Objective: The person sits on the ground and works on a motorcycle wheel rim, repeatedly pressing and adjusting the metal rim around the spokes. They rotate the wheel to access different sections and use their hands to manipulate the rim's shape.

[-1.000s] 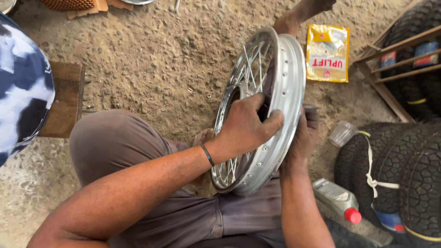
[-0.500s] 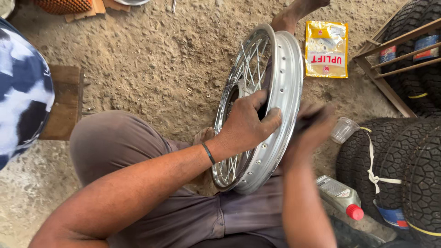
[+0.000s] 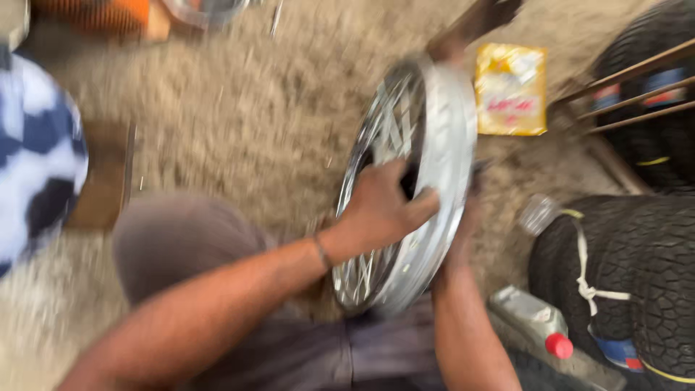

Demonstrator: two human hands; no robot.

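Observation:
A chrome spoked wheel rim (image 3: pixel 449 137) stands upright on edge between my knees, over sandy ground. My left hand (image 3: pixel 380 206) grips its rim and spokes from the near side, fingers curled over the rim's edge. My right hand (image 3: pixel 463 232) is behind the rim on its far side, mostly hidden; only the wrist and forearm show, so its grip cannot be made out. The frame is motion-blurred.
Stacked black tyres (image 3: pixel 630 282) tied with white cord sit at the right. A grey bottle with a red cap (image 3: pixel 539 329) lies by my right arm. A yellow packet (image 3: pixel 510 90) lies beyond the rim. A person in blue-and-white clothing (image 3: pixel 36 159) is at the left.
The view has shifted and blurred. My right hand, raised beside the rim half a second ago, has dropped back behind it. My left hand keeps its hold on the rim.

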